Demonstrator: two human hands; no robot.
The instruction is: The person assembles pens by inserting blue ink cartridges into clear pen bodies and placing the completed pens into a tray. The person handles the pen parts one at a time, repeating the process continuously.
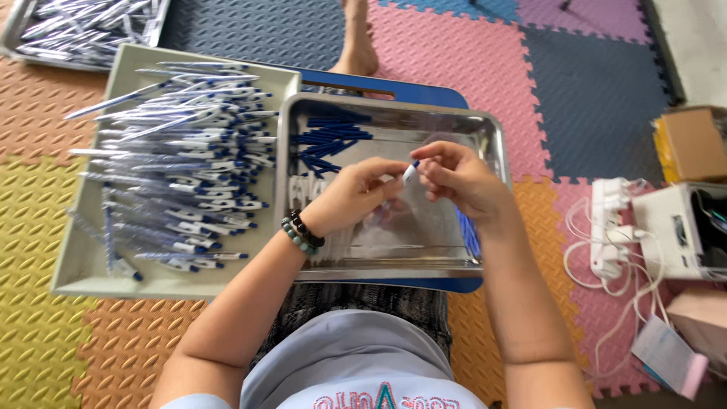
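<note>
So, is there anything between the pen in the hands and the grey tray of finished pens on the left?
Nothing visible blocks it. The pen is held by both hands above the steel tray; the grey tray lies directly beside it, rims touching.

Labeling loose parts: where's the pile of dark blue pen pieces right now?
In the head view, the dark blue pen pieces lie in the far-left corner of the steel tray, beside the beige tray of pens.

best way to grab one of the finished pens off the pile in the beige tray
Take a pen on top of the pile by the middle of its clear barrel, coming straight down from above. The pens lie flat, mostly crosswise in the beige tray, so two fingers can pinch across the slim barrel and lift it clear of the tray's low walls.
</note>
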